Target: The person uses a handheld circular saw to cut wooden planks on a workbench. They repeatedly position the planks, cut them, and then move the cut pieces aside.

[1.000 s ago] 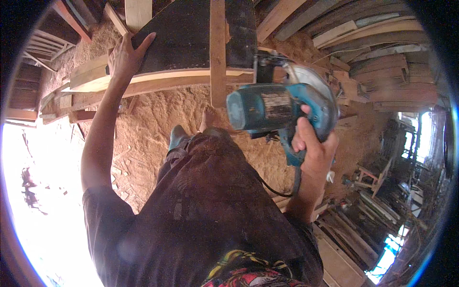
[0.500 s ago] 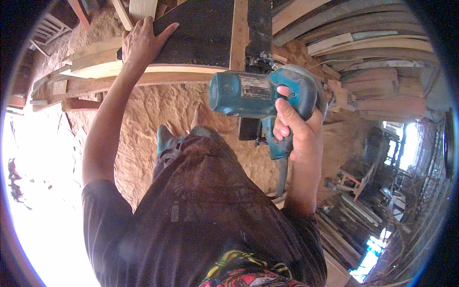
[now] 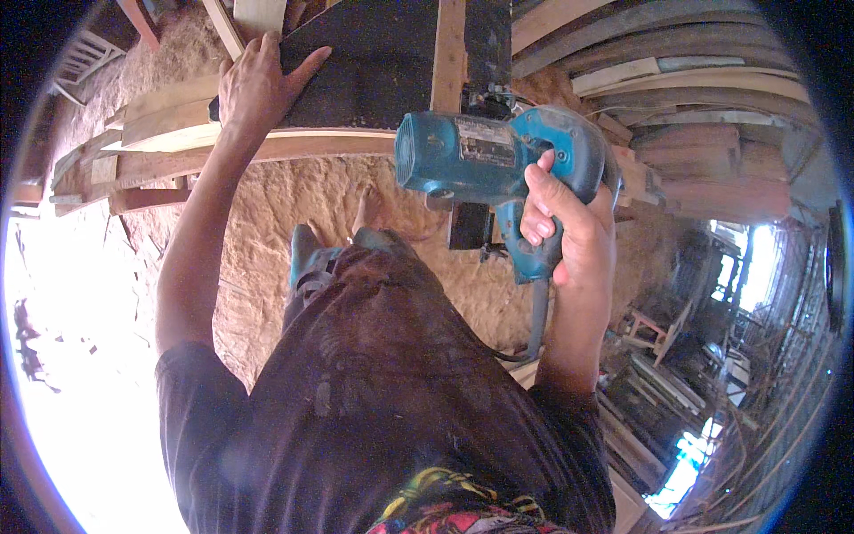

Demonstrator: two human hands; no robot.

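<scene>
Right grip [image 3: 574, 209], two o'clock, clasps saw [image 3: 471, 156]; left grip [image 3: 260, 87], eleven o'clock, splayed at dark board [image 3: 365, 76]. Apparently saw placement; next move needs steady board.

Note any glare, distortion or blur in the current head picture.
Head view: glare whites out the lower left; head view: lens curvature bends the stacked planks at upper right; head view: the circular saw and right hand look fairly sharp.

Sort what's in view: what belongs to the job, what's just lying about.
In use:
blue circular saw, gripped by the right hand
its dark cord
black board, left hand on its edge
wooden strip across the board

Lying about:
planks stacked at upper right
boards piled at lower right
slatted piece, upper left
</scene>
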